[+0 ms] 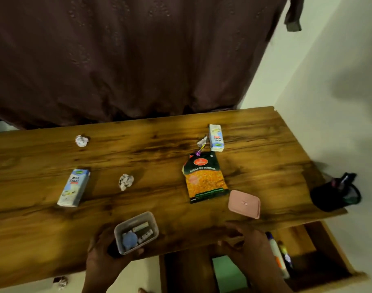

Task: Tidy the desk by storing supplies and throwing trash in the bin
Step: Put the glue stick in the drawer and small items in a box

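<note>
Two hands were at the near edge of the wooden counter point(159, 132). The left hand point(102, 254) held a small clear box point(136, 231) of supplies, its fingers curled around the box's near side. The right hand point(244, 240) rested on the counter edge; whether its fingers were apart or together, I cannot tell. The pink lid point(244, 204) lay just beside a snack packet point(205, 178). Two milkshake cartons point(74, 188) and two crumpled papers point(125, 181) lay further out. A drawer point(320, 246) stood open at the right.
</note>
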